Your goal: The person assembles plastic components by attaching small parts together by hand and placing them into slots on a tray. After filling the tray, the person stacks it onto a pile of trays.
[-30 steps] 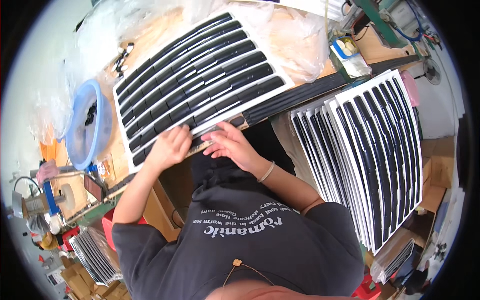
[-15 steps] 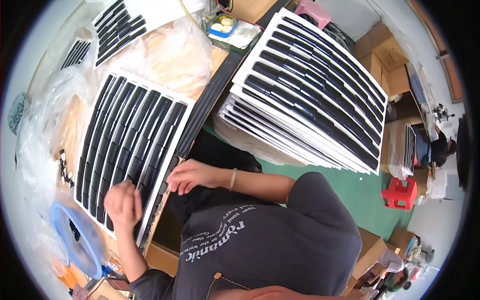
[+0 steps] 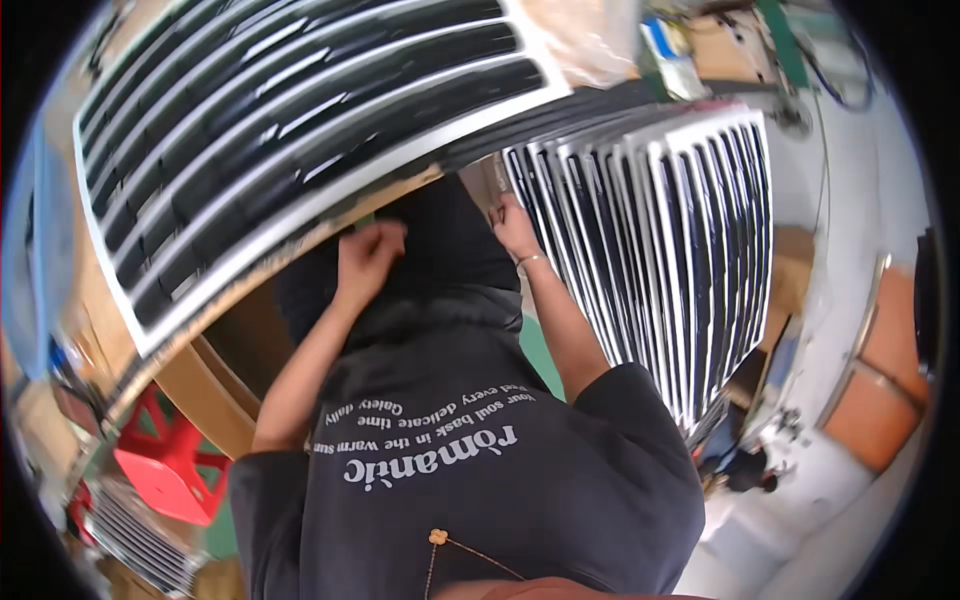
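My left hand [image 3: 370, 255] is curled into a loose fist just off the table's front edge, in front of my waist. Whatever its fingers may hold is hidden. Beside the near corner of a stack of white sheets with black strips [image 3: 640, 240], my right hand [image 3: 513, 225] has its fingers bent inward. Blur hides whether it touches the stack or pinches anything. On the table to the left lies a white-bordered sheet [image 3: 548, 92] carrying rows of glossy black curved strips; both hands are apart from it.
The wooden table edge [image 3: 400, 190] runs diagonally in front of me. Clear plastic film [image 3: 595, 40] lies beyond the sheet. A red stool [image 3: 170, 460] and another pile of striped sheets [image 3: 140, 540] are at lower left. A person [image 3: 745, 468] is at the far right.
My view and body have turned right toward the stack. The left hand has come away from the sheet on the table, and the right hand has moved next to the stack.
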`<action>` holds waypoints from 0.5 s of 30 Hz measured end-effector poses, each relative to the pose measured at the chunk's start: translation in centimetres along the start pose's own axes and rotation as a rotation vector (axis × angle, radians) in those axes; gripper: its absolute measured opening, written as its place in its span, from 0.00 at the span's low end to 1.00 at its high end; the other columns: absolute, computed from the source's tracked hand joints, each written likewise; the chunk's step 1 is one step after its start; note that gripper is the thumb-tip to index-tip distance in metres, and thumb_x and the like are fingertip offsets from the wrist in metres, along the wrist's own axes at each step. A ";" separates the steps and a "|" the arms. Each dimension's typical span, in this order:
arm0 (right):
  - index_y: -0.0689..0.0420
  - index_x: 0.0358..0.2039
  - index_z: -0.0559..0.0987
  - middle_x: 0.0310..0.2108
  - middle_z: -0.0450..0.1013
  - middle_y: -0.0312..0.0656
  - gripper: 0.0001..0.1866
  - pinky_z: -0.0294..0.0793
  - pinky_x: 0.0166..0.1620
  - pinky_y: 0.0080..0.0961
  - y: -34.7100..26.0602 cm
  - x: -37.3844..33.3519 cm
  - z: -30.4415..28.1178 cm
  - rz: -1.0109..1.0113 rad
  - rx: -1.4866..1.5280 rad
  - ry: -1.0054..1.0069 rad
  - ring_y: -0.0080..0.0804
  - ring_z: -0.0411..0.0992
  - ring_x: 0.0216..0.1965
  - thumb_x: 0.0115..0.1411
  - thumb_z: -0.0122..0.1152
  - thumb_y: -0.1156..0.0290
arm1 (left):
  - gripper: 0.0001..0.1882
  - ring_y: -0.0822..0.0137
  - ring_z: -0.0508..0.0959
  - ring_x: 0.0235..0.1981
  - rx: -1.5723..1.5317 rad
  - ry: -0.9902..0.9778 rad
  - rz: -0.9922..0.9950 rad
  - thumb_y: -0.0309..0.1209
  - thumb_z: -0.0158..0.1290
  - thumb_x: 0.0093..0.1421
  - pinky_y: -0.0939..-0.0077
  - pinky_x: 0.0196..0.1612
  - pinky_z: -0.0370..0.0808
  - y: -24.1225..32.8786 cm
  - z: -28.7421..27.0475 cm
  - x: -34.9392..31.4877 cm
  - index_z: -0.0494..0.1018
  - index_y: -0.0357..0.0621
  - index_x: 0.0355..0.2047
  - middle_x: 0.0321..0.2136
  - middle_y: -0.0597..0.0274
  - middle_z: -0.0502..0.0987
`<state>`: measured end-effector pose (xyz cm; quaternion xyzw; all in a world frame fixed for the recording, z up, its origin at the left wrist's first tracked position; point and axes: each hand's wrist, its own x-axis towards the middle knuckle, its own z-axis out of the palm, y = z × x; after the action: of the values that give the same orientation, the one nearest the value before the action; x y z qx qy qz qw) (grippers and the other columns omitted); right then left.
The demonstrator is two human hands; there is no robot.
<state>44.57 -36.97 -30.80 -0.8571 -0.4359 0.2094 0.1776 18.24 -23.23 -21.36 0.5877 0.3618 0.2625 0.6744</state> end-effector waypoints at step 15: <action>0.65 0.58 0.57 0.60 0.50 0.60 0.38 0.56 0.60 0.33 3.6 4.2 0.5 -0.072 -0.330 -0.194 0.54 0.51 0.61 0.51 0.60 0.63 | 0.16 0.55 0.68 0.52 0.808 0.093 -0.394 0.30 0.40 0.62 0.64 0.54 0.65 -12.5 -0.3 0.2 0.68 0.41 0.49 0.48 0.53 0.70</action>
<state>49.00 -35.44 -33.81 -0.8343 -0.5096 0.2103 -0.0008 17.27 -25.06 -33.69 0.7113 0.5701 -0.0069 0.4110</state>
